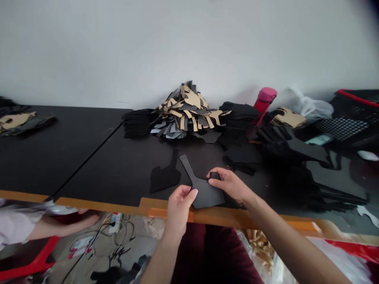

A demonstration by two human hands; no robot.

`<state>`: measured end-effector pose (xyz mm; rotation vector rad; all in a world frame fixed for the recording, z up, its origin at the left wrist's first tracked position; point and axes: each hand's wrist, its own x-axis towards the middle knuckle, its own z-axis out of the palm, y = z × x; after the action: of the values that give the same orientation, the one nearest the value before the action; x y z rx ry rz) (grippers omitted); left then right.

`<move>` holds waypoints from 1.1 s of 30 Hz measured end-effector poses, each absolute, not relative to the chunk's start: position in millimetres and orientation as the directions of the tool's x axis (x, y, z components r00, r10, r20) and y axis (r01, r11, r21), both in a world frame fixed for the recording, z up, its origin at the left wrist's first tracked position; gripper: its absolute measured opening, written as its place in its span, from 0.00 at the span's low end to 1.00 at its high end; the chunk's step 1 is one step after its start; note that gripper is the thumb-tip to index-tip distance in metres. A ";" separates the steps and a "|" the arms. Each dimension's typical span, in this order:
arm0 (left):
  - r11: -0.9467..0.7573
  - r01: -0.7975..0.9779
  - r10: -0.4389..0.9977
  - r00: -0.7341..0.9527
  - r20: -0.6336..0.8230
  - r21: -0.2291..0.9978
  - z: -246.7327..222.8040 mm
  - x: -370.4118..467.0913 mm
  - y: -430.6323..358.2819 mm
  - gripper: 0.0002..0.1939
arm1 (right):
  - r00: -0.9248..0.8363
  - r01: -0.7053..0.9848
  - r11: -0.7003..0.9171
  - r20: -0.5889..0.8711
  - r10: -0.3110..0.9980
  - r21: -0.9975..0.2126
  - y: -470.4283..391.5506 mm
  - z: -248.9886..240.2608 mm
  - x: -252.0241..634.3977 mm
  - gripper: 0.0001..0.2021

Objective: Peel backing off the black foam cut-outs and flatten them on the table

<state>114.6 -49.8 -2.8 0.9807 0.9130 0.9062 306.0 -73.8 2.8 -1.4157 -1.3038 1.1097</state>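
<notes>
A black cut piece (205,193) with a long narrow strip at its upper left is held between both hands over the table's front edge. My left hand (180,203) pinches its left side, thumb on top. My right hand (226,183) grips its upper right corner between thumb and fingers. Just left of it, a similar matte black piece (166,177) lies flat on the black table (97,157). Behind them rises a heap of tan, grey and black cut pieces (188,110), with stacks of black pieces (137,122) on either side.
At the right are a pink bottle (265,102), a plastic bag (314,106), a black basket (346,118) and more black pieces (334,173). Another person's arm (59,227) is at lower left, near cables and a power strip (115,223).
</notes>
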 end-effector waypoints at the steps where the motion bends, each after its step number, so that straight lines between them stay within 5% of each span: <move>1: 0.342 -0.261 0.899 0.370 -0.234 0.902 -2.0 117.9 -51.0 0.14 | 0.039 0.209 -0.023 -0.015 0.999 -0.978 -78.0 4.5 303.4 0.11; 7: 0.447 -0.280 0.863 0.385 -0.327 0.849 4.2 131.3 -51.2 0.21 | -0.005 0.288 0.016 0.015 1.000 -0.958 -88.5 19.2 292.9 0.10; 16: 0.584 -0.447 0.761 0.591 -0.266 0.678 0.5 118.5 -63.5 0.20 | 0.250 0.304 -0.027 0.053 0.967 -0.952 -93.0 4.0 295.5 0.11; 19: 0.598 -0.450 0.758 0.585 -0.287 0.663 -1.5 116.2 -67.0 0.25 | 0.294 0.166 -0.047 0.004 0.956 -0.985 -99.2 -2.2 293.7 0.14; 24: 0.606 -0.404 0.741 0.599 -0.302 0.686 -4.1 114.2 -67.3 0.33 | 0.113 -0.186 -0.110 -0.132 0.985 -0.976 -116.3 -8.4 288.1 0.20; 33: 0.427 -0.453 0.848 0.502 -0.172 0.783 -7.1 136.1 -89.8 0.37 | 0.230 -0.251 -0.041 -0.101 0.968 -0.967 -125.4 -14.7 279.5 0.25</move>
<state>136.1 -89.8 -7.1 0.7419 0.6145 0.8789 279.5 -125.4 -14.7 -1.1820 -0.8173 1.1866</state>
